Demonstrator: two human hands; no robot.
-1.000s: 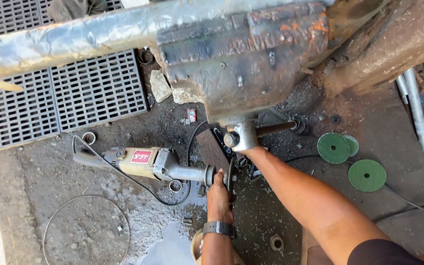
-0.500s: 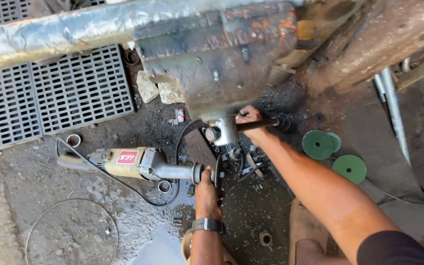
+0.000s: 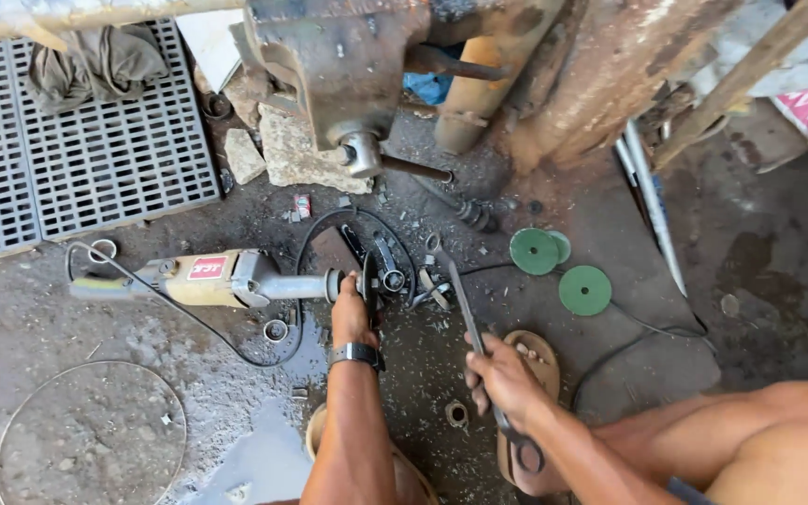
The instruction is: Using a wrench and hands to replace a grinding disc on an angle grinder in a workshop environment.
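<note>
Here the left hand (image 3: 352, 318) grips the grinder's disc (image 3: 367, 285); right hand (image 3: 502, 374) holds a wrench (image 3: 465, 313).

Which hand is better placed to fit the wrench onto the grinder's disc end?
Right, probably. The right hand already grips the wrench, whose tip points toward the grinder head. The left hand is busy steadying the disc.
</note>
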